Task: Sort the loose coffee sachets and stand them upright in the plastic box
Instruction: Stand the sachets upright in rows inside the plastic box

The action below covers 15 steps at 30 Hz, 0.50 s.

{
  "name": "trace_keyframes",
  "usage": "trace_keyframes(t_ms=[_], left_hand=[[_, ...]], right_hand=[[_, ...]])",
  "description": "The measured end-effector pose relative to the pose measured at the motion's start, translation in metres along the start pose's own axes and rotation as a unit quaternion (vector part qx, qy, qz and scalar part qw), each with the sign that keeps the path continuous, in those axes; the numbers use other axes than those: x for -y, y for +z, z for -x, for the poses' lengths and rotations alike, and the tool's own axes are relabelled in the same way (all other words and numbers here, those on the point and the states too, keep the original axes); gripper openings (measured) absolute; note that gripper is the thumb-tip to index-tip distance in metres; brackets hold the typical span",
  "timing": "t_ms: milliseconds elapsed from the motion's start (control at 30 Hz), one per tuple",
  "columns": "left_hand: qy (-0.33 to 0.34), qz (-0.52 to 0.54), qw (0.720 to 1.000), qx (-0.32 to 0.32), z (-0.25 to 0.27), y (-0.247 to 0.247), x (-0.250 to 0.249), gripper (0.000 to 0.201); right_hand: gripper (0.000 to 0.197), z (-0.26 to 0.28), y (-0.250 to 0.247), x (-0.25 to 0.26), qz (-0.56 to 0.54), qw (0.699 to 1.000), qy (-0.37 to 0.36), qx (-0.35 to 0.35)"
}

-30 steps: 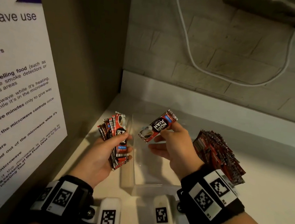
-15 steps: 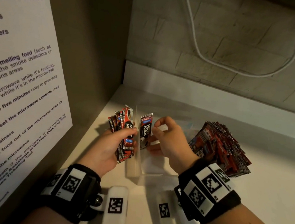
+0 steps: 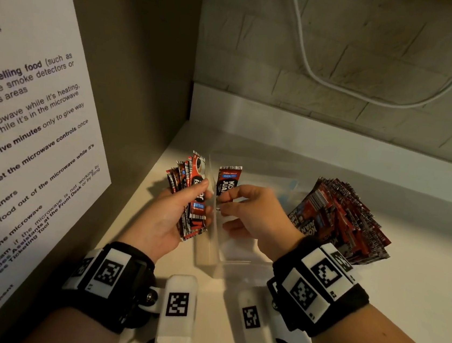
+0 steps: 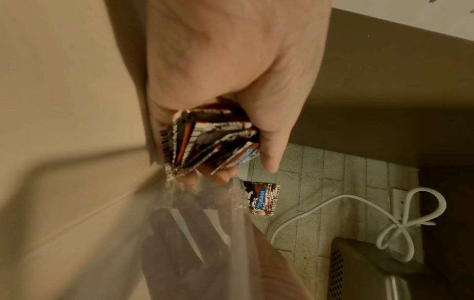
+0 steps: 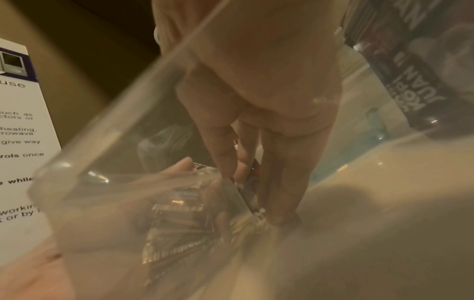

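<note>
Turning the single sachet (image 3: 228, 181) upright, we're now pinching it w/ right hand (image 3: 253, 216) inside the clear box (image 3: 233, 259), near its left wall; left hand (image 3: 163, 220) gripping the sorted stack (image 3: 192, 195) — placement's imminent.

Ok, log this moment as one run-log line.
left hand grips sachet bundle | right hand pinches single sachet upright inside plastic box | loose pile beside box

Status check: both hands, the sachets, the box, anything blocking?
Left hand grips fanned red-black sachet bundle. Right hand pinches single upright sachet inside clear plastic box. Loose sachet pile right; nothing blocking.
</note>
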<state>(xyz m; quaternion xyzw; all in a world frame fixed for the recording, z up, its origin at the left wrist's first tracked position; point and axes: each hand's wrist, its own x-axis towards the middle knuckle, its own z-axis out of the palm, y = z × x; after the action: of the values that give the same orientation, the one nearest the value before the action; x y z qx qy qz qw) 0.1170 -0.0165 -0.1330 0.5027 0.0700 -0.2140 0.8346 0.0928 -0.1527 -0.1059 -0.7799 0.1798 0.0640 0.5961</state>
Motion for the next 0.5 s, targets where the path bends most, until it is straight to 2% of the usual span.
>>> trace_keyframes(t_ms=[200, 500], left_hand=[[-0.012, 0.039, 0.999, -0.008, -0.0004, 0.0018, -0.0023, 0.011], [0.019, 0.082, 0.996, -0.022, 0.0021, -0.0032, -0.0075, 0.009]], right_hand=[[0.010, -0.0006, -0.0017, -0.0013, -0.014, 1.000, 0.004, -0.004], [0.017, 0.0040, -0.0064, 0.0019, -0.050, 0.999, -0.009, -0.012]])
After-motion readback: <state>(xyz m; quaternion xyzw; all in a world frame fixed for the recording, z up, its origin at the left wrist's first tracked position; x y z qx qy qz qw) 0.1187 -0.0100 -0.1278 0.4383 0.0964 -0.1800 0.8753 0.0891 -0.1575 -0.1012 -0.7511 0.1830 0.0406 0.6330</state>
